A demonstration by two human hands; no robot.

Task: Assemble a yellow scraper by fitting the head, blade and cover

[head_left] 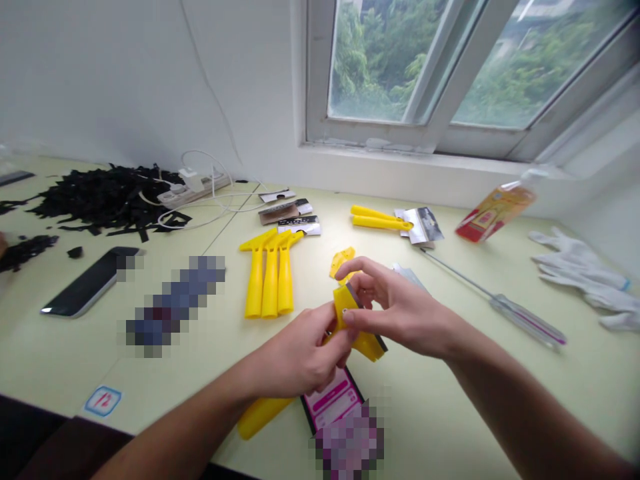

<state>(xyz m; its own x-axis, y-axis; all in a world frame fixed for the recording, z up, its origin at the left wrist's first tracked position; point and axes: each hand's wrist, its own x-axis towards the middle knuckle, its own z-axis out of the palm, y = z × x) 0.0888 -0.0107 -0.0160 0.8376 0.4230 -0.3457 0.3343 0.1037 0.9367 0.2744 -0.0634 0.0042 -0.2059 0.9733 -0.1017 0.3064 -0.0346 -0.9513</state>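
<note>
Between the two hands, a yellow plastic scraper head (357, 327) with a dark metal edge is held over a pink printed card (333, 400), and a yellow handle (263, 417) juts out below the left hand (295, 353). Across the pale green table (440, 413) lie three yellow scrapers (270, 280) side by side, a small yellow piece (343, 261) just beyond the hands, and two more yellow handles (380, 218) beside a packaging card (423, 225). Farther off are a phone (90, 281), a heap of black strips (105, 197), a power strip (193, 188), white gloves (580, 273) and a screwdriver (525, 320), below a window (450, 73) showing trees. The left hand is curled firmly around the scraper head's lower part; the right hand (400, 310) pinches its upper part, thumb pressed on the yellow face, other fingers partly spread.
</note>
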